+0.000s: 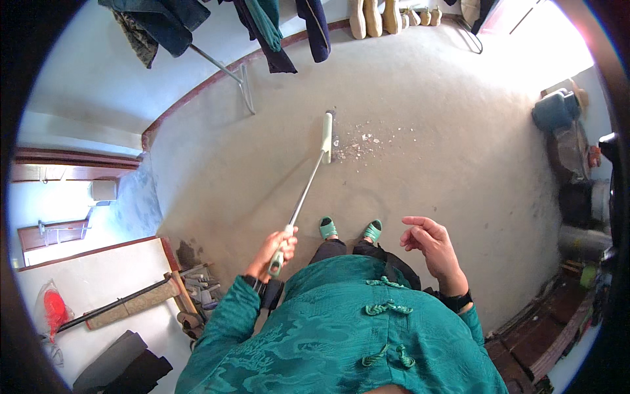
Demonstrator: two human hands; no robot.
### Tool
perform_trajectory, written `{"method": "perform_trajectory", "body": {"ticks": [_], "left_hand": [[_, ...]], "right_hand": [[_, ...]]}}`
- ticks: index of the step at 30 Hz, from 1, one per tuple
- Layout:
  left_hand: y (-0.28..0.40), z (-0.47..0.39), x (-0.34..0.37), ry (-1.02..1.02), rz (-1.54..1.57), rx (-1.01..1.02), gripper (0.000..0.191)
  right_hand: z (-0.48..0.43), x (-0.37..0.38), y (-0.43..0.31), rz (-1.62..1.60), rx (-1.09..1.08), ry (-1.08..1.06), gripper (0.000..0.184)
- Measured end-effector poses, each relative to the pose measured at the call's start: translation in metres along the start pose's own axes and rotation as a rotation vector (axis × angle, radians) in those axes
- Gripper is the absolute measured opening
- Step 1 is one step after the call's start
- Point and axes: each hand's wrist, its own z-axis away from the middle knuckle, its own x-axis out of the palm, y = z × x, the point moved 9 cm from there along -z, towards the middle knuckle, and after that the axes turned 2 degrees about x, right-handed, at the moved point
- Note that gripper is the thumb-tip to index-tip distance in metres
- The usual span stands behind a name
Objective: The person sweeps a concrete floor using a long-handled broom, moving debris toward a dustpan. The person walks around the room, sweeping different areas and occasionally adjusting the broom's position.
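Observation:
My left hand (pixel 279 250) grips the end of a long-handled broom (pixel 313 179), just above the loop of its pale green grip. The broom's narrow pale head (pixel 327 134) rests on the concrete floor ahead of my feet. Dark bristles and dust show along its right side. Beside it lies scattered debris (pixel 363 142), small whitish and brownish flakes mixed with dirt. To the right of my body, my right hand (pixel 429 242) hangs in the air holding nothing, its index finger stretched out and the others loosely curled.
My green sandals (pixel 373 229) stand on the floor (pixel 472 147). Clothes (pixel 275 29) hang from a metal rack (pixel 243 86) at the upper left. Several gourds (pixel 372 18) line the far wall. Jumbled containers (pixel 556 109) stand at the right, and stacked scraps (pixel 203 285) at the lower left.

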Motion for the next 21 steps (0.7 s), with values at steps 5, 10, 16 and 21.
{"method": "perform_trajectory", "body": {"ticks": [5, 10, 16, 21], "left_hand": [[-0.018, -0.003, -0.013, 0.151, -0.132, 0.022, 0.009], [-0.022, -0.087, 0.027, 0.021, -0.181, -0.069, 0.012], [-0.049, -0.125, 0.09, -0.185, 0.076, -0.146, 0.012], [-0.015, -0.03, 0.056, -0.259, 0.698, -0.147, 0.03]], "right_hand": [[-0.002, -0.006, 0.001, 0.014, -0.001, -0.006, 0.025], [0.012, -0.029, 0.002, 0.021, 0.008, 0.028, 0.025], [0.023, -0.057, -0.001, 0.003, -0.016, 0.065, 0.025], [0.01, -0.069, -0.004, -0.027, -0.026, 0.031, 0.025]]}}
